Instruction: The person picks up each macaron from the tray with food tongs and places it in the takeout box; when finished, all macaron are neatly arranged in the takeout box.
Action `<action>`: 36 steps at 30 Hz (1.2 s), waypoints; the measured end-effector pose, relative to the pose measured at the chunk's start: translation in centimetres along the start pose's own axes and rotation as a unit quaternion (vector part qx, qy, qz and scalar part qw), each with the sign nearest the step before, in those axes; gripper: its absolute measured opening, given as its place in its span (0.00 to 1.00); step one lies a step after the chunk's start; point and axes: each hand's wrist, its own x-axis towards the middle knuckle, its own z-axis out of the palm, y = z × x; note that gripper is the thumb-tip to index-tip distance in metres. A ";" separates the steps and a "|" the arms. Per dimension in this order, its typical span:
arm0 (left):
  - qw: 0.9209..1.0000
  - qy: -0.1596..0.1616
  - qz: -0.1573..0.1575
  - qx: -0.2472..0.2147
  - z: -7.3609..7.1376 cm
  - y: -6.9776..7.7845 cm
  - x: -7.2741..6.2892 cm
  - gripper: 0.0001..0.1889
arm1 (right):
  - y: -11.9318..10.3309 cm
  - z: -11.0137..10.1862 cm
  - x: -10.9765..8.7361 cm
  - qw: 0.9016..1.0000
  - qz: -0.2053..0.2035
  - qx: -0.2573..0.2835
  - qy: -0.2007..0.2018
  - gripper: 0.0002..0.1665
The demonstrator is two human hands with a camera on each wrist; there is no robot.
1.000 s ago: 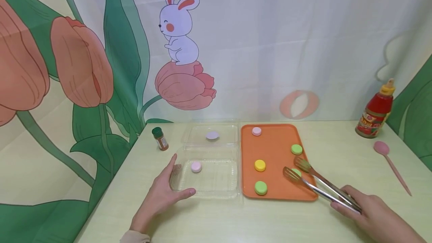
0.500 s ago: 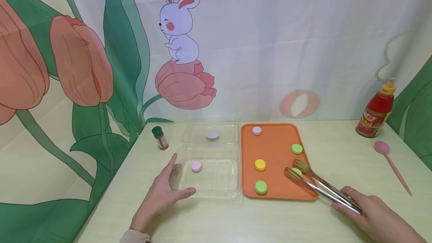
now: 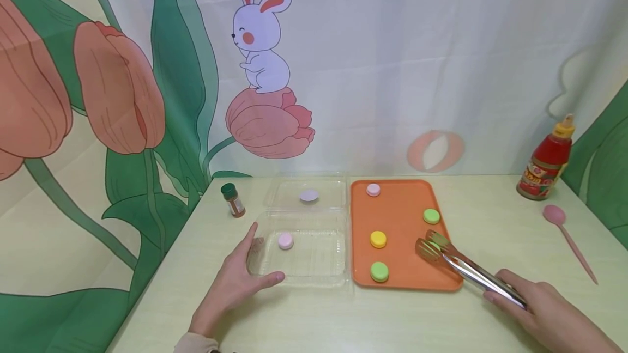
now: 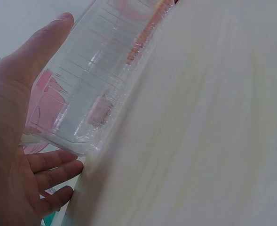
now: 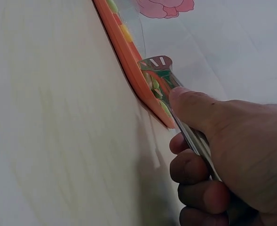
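My right hand (image 3: 544,306) grips metal tongs (image 3: 473,274), fingers curled round the handles in the right wrist view. The slotted ends are on either side of a green macaron (image 3: 434,246) at the right of the orange tray (image 3: 402,279); they partly hide it. My left hand (image 3: 235,277) spreads at the left end of a clear plastic box (image 3: 314,279), thumb along the front and fingers at the side. One pale pink macaron (image 3: 285,241) lies inside that box. The left wrist view shows fingertips close to its wall; firm contact is hard to tell.
Also on the tray are a yellow macaron (image 3: 378,239), a pink one (image 3: 373,190) and two more green ones. The box's lid (image 3: 284,196) lies back, bearing a pale round piece. A spice jar (image 3: 233,200), a red sauce bottle (image 3: 545,162) and a pink spoon (image 3: 555,215) stand or lie around.
The tong arms have come closer together around the green macaron, which now sits slightly farther back. My left hand stays in the same place.
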 end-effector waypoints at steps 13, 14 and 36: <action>1.000 -0.004 -0.004 0.007 -0.1 0.0 0.0 0.72 | -1.1 -0.5 -0.2 0.984 -0.121 -0.002 0.130 0.08; 1.000 -0.003 -0.004 0.007 -0.1 0.0 0.0 0.72 | -1.4 -0.6 0.0 0.983 -0.127 -0.001 0.131 0.08; 1.000 -0.004 0.000 0.003 0.0 0.0 -0.1 0.72 | -12.3 -2.7 6.5 0.974 -0.220 0.016 0.049 0.16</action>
